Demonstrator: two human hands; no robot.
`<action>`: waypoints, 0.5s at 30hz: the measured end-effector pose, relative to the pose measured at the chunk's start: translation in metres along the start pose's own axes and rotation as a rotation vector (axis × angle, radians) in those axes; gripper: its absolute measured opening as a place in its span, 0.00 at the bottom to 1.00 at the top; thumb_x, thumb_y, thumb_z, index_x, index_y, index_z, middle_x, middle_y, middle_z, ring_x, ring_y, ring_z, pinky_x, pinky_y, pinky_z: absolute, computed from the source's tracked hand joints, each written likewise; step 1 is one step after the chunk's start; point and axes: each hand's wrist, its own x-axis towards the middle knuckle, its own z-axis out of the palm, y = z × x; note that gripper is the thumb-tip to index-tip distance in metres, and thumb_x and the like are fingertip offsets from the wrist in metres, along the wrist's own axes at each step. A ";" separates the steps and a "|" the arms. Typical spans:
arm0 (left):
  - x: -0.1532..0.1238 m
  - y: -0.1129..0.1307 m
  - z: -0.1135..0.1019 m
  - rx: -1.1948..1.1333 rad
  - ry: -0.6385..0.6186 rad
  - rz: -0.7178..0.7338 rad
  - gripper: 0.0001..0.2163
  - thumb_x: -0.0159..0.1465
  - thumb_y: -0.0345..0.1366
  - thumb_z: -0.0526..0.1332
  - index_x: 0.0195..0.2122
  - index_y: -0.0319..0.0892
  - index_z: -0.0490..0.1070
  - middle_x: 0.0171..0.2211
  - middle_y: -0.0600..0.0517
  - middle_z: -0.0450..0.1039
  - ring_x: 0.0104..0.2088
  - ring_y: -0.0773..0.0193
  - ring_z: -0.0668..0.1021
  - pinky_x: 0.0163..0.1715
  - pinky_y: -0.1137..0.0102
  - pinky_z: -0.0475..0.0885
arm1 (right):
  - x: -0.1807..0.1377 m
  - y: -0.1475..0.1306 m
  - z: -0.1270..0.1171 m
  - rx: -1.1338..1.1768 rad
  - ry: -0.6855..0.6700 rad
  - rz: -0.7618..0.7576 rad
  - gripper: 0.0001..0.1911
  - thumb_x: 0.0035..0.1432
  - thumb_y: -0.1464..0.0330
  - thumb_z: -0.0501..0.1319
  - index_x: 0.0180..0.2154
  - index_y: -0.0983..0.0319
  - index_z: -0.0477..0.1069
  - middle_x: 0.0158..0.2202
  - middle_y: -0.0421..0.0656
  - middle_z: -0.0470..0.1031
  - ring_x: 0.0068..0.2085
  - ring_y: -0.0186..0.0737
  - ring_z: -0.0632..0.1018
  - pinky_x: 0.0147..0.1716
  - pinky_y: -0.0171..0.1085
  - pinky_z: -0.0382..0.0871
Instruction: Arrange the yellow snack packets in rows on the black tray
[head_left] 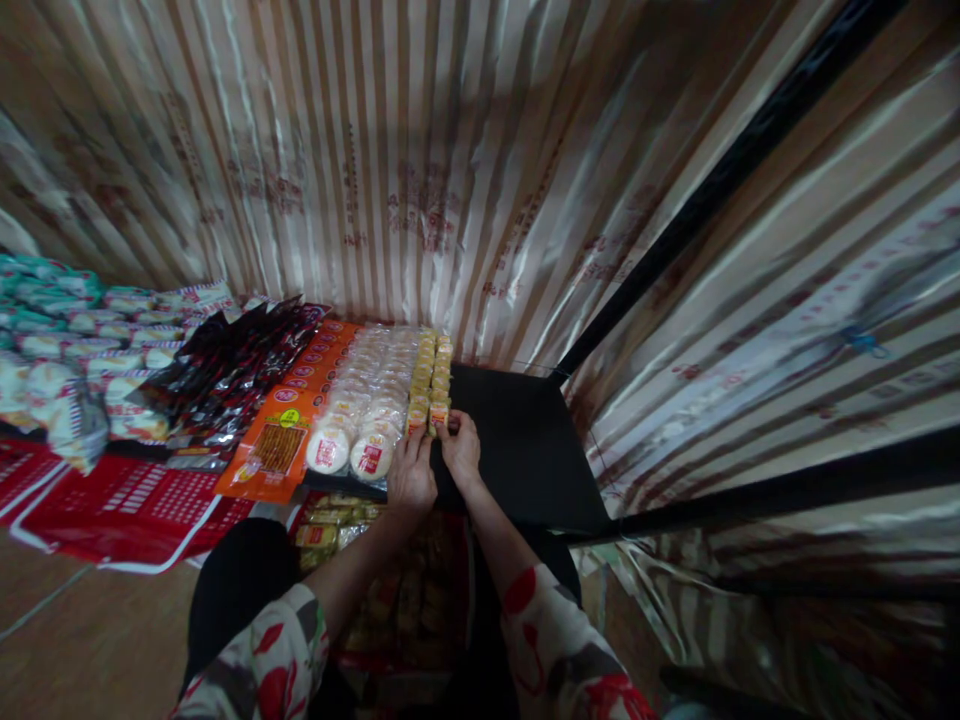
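Observation:
Both my hands rest at the near end of two rows of small yellow snack packets (pixel 433 372) laid on a black shelf (pixel 525 440). My left hand (pixel 411 470) has its fingers curled on the nearest packet of the left row. My right hand (pixel 460 448) pinches the nearest packet (pixel 439 412) of the right row. Rows of round white cakes in clear wrap (pixel 367 400) lie just left of the yellow packets.
Left of the cakes lie orange packets (pixel 281 440), black-and-red packets (pixel 232 370) and white-green bags (pixel 67 350). Red printed signs (pixel 127 505) hang at the shelf front. A box of more snacks (pixel 390 590) sits below my arms. Striped foil sheeting (pixel 450 150) backs the shelf.

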 end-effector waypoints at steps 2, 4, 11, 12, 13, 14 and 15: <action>-0.002 -0.004 0.003 0.022 0.012 0.017 0.23 0.55 0.26 0.52 0.54 0.36 0.64 0.55 0.40 0.61 0.55 0.49 0.64 0.55 0.54 0.62 | 0.000 0.000 0.001 -0.015 -0.005 0.000 0.14 0.52 0.64 0.57 0.40 0.63 0.66 0.40 0.47 0.72 0.40 0.40 0.74 0.41 0.37 0.66; -0.004 -0.006 0.009 0.034 0.034 0.017 0.23 0.56 0.26 0.52 0.54 0.36 0.63 0.55 0.39 0.61 0.56 0.49 0.63 0.56 0.53 0.61 | 0.000 -0.001 0.002 -0.021 -0.018 0.004 0.14 0.52 0.63 0.56 0.40 0.62 0.66 0.39 0.47 0.72 0.39 0.40 0.74 0.40 0.37 0.66; -0.008 -0.008 0.024 0.048 0.069 0.045 0.22 0.59 0.27 0.48 0.57 0.32 0.58 0.55 0.35 0.62 0.58 0.50 0.62 0.56 0.52 0.61 | -0.001 -0.008 0.005 -0.119 -0.017 0.023 0.14 0.54 0.63 0.55 0.42 0.60 0.66 0.41 0.47 0.71 0.42 0.42 0.72 0.41 0.38 0.65; -0.008 -0.008 0.024 0.047 0.063 0.054 0.22 0.60 0.27 0.48 0.57 0.31 0.58 0.56 0.35 0.61 0.59 0.50 0.61 0.56 0.52 0.61 | -0.001 -0.008 0.005 -0.133 -0.015 0.025 0.14 0.54 0.62 0.55 0.42 0.60 0.66 0.41 0.47 0.70 0.42 0.42 0.72 0.41 0.38 0.65; -0.008 -0.008 0.024 0.047 0.057 0.063 0.22 0.61 0.28 0.48 0.57 0.30 0.57 0.56 0.34 0.61 0.59 0.50 0.61 0.56 0.53 0.61 | -0.001 -0.009 0.005 -0.142 -0.014 0.027 0.14 0.54 0.62 0.55 0.42 0.60 0.66 0.41 0.47 0.70 0.43 0.43 0.71 0.41 0.39 0.65; -0.009 -0.009 0.023 0.051 0.053 0.073 0.23 0.61 0.28 0.48 0.58 0.30 0.56 0.57 0.35 0.60 0.59 0.50 0.60 0.57 0.53 0.61 | -0.001 -0.009 0.005 -0.147 -0.011 0.029 0.15 0.54 0.62 0.55 0.43 0.59 0.66 0.41 0.47 0.70 0.43 0.43 0.71 0.42 0.39 0.65; -0.009 -0.009 0.024 0.058 0.050 0.081 0.23 0.61 0.29 0.48 0.58 0.30 0.55 0.57 0.35 0.59 0.60 0.50 0.60 0.57 0.53 0.61 | -0.001 -0.008 0.005 -0.148 -0.009 0.032 0.15 0.54 0.61 0.55 0.43 0.59 0.66 0.41 0.46 0.70 0.43 0.43 0.71 0.42 0.38 0.65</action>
